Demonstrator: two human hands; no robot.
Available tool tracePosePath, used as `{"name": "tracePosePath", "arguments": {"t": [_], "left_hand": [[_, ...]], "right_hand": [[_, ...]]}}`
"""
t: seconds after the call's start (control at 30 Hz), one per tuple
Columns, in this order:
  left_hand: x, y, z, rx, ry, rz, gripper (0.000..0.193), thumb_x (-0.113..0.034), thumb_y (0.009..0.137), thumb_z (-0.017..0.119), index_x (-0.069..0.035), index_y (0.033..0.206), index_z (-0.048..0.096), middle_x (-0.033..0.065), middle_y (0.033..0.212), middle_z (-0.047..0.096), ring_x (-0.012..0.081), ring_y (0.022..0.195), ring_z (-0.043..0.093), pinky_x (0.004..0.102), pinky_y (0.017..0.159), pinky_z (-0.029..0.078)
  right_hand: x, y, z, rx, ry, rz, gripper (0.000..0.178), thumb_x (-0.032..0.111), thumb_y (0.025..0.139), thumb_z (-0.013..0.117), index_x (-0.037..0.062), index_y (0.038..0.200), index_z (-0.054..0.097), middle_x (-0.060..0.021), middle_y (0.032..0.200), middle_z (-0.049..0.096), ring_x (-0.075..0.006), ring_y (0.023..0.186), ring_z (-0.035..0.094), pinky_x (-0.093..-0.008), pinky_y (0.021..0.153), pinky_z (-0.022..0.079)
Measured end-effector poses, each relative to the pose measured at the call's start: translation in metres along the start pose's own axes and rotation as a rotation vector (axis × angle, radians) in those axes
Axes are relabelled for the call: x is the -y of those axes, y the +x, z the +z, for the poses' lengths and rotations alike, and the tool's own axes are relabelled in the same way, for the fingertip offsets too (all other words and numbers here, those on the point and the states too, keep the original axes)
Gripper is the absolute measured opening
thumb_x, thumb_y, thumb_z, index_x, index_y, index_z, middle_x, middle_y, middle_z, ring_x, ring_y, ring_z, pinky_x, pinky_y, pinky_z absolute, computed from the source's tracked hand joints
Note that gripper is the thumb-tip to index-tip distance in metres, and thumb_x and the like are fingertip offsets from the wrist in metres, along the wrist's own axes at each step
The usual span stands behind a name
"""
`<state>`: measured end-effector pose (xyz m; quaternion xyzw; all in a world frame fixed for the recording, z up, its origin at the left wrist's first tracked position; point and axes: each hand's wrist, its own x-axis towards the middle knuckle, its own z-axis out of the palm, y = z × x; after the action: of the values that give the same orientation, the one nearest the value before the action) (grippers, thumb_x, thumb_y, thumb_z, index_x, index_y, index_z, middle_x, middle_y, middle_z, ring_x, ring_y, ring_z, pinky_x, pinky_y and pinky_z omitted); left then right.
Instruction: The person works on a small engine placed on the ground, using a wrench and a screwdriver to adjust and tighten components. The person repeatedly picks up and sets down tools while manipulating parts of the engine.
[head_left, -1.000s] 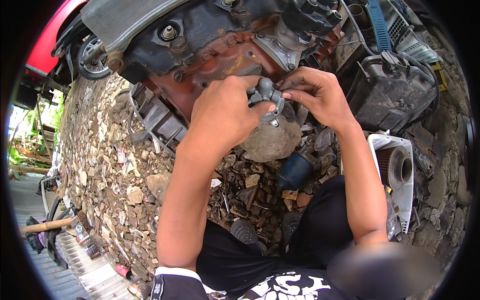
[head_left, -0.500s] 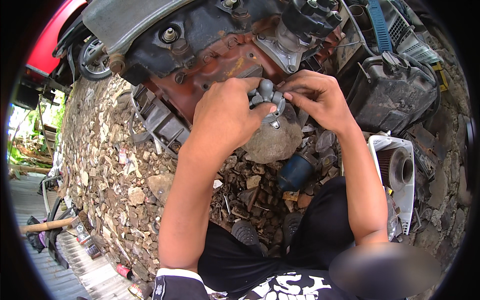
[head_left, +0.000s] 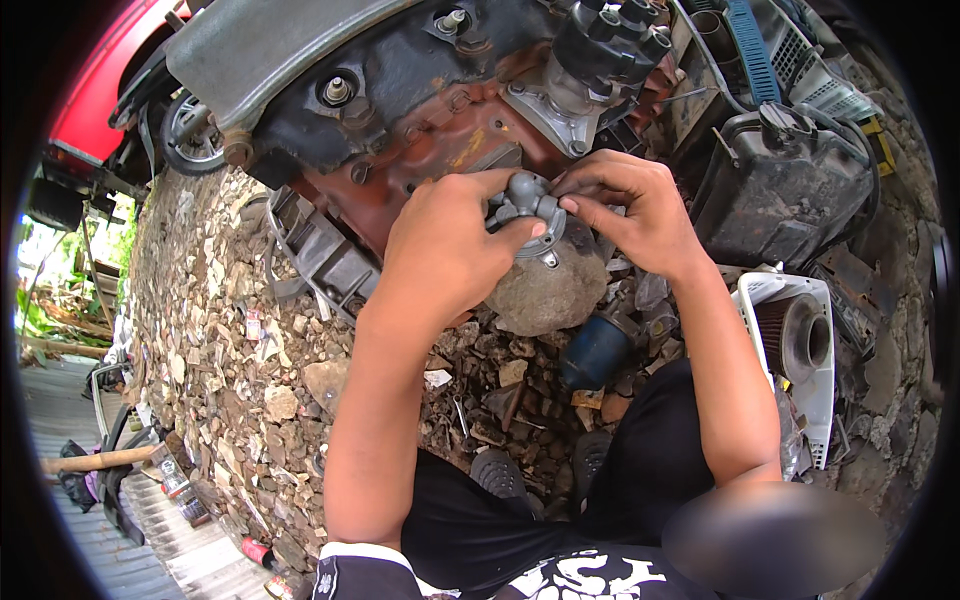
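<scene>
A small grey metal fuel pump, with rounded domes and a round flange, is held up in front of the engine. My left hand is closed around its left side, the thumb lying across its front. At its right edge, the thumb and fingertips of my right hand pinch together against it; whether a small piece sits between them is hidden. Just below the pump rests a large grey stone. Behind both hands stands the engine block, rusty orange, with a dark cylinder head and a black-capped distributor.
A blue oil filter and a wrench lie on the stony ground. To the right are a black tank-like container and a white basket holding a round filter. A wheel stands at far left.
The pump has tipped slightly within my left hand, its dome now turned a little left. My right fingertips remain at its right edge. The whole view has shifted slightly.
</scene>
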<state>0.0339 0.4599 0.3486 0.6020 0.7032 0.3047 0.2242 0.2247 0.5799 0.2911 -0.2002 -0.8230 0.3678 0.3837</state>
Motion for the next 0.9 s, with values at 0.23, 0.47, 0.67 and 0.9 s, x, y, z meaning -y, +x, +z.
{"name": "tracePosePath", "arguments": {"t": [0.23,0.47,0.67,0.9], "left_hand": [[-0.002,-0.002,0.000,-0.002,-0.022,0.002,0.032,-0.023,0.084,0.081,-0.011,0.114,0.076,0.0181,0.088,0.074,0.0397,0.089,0.071,0.0447,0.079,0.054],[-0.011,0.002,0.001,-0.002,0.129,-0.023,0.029,-0.023,0.084,0.081,-0.011,0.111,0.078,0.0194,0.082,0.073,0.0403,0.087,0.071,0.0462,0.078,0.054],[-0.018,0.003,-0.001,0.019,0.112,-0.119,0.029,-0.024,0.082,0.082,-0.013,0.108,0.079,0.0187,0.080,0.073,0.0389,0.083,0.072,0.0451,0.078,0.054],[-0.018,0.001,0.004,-0.020,0.177,-0.054,0.031,-0.022,0.081,0.086,-0.006,0.107,0.078,0.0153,0.081,0.074,0.0207,0.073,0.068,0.0363,0.071,0.052]], "right_hand": [[0.002,0.001,-0.003,-0.023,-0.110,-0.128,0.016,0.005,0.082,0.081,0.0003,0.096,0.077,-0.0123,0.090,0.074,-0.0238,0.081,0.075,-0.0327,0.072,0.058],[0.011,-0.002,-0.004,0.007,-0.044,0.106,0.017,0.005,0.082,0.080,-0.0025,0.097,0.077,-0.0146,0.087,0.075,-0.0243,0.081,0.078,-0.0322,0.069,0.059],[0.021,0.001,-0.006,0.016,-0.089,0.179,0.019,0.008,0.083,0.080,-0.0030,0.099,0.077,-0.0179,0.085,0.075,-0.0260,0.081,0.078,-0.0341,0.070,0.059],[0.012,-0.002,-0.007,-0.004,-0.146,0.112,0.020,0.012,0.083,0.080,-0.0003,0.098,0.078,-0.0215,0.083,0.074,-0.0316,0.080,0.077,-0.0362,0.071,0.059]]}}
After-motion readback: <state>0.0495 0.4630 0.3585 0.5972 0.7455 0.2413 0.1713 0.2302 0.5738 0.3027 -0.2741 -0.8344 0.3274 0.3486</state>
